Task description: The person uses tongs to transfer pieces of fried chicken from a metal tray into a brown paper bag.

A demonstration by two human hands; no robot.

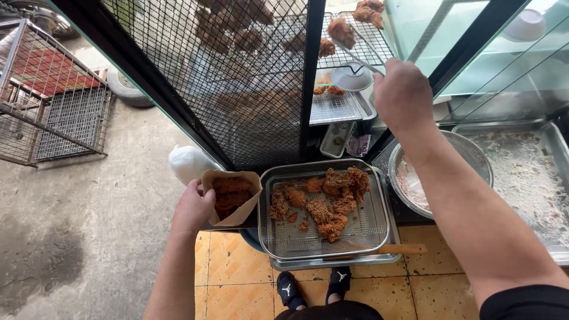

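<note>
Right hand (402,95): closed on metal tongs (358,54) pinching a fried piece (341,31) just beyond it, over the wire rack (338,106) | Left hand (192,208): gripping brown paper bag (232,198), open, pieces inside | Risk: pinched piece may slip, bag tip | Packages: white plastic bag (188,163) just behind left hand; wire tray (323,207) of fried pieces between hands.
</note>
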